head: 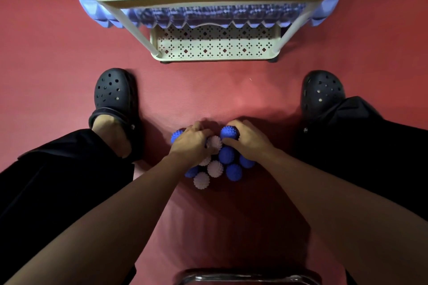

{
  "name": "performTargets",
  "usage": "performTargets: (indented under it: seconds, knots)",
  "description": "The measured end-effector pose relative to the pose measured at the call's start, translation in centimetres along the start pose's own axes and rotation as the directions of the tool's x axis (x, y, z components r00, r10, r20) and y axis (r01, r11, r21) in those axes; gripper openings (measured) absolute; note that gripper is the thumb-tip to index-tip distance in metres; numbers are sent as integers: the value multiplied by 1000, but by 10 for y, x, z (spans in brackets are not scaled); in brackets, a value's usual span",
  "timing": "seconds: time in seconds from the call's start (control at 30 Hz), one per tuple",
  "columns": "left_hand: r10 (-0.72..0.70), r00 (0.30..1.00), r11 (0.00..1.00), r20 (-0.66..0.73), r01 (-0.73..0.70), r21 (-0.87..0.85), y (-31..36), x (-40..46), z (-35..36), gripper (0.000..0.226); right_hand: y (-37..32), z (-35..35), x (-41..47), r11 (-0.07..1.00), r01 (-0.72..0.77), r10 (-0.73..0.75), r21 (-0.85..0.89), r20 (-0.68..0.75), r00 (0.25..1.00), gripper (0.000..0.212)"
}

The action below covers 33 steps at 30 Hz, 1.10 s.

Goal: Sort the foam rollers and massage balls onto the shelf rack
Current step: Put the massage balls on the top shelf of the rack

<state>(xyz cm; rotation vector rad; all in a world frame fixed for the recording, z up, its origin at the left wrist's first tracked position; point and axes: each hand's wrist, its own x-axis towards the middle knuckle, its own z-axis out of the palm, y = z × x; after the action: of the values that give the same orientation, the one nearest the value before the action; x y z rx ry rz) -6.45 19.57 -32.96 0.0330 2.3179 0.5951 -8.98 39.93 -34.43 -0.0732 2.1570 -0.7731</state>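
spiky blue and white massage balls [215,168] sit clustered on the red floor mat [69,41] between two black clogs. left hand [190,143] fingers curl over one blue ball; right hand [247,137] grips another. blue foam rollers [208,16] lie on the cream shelf rack [215,41] ahead.

A red mat [69,30] with a fine woven texture covers the floor. Two black perforated clogs stand on it, well apart: the left clog [111,97] and the right clog [323,92]. Black trousers [46,169] cover both legs. A dark, glossy curved object [243,278] lies at the bottom edge; its identity cannot be determined.
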Motion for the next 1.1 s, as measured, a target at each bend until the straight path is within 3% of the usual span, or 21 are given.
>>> performTargets:
  seconds: [0.17, 0.27, 0.37, 0.5, 0.57, 0.73, 0.9, 1.1]
  knots:
    - [-132, 990, 968, -41, 120, -219, 4, -9, -21, 45, -7, -12, -15, 988, -27, 49, 149, -147, 988, 36]
    - [-100, 994, 951, -45, 83, -298, 15, -27, -49, 43, -21, -32, -38, 986, 18, 9, 164, -164, 986, 43]
    - [2, 996, 962, -93, -27, -271, 37, -57, -90, 53, -51, -62, -72, 987, 51, -21, 151, -196, 980, 50]
    - [113, 959, 978, -259, -153, -141, 75, -114, -159, 52, -111, -118, -134, 970, 147, -89, 193, -283, 955, 24]
    - [130, 926, 978, -353, -178, -108, 97, -150, -198, 52, -144, -146, -168, 958, 209, -134, 198, -337, 932, 19]
    - [160, 817, 952, -554, -276, -134, 147, -239, -284, 39, -228, -209, -253, 932, 311, -193, 188, -470, 861, 37]
    - [187, 674, 934, -715, -347, -82, 207, -325, -358, 36, -305, -266, -338, 868, 486, -320, 105, -631, 707, 37]
    - [270, 514, 860, -814, -509, -36, 272, -409, -430, 33, -382, -329, -424, 774, 632, -470, -40, -705, 531, 38]
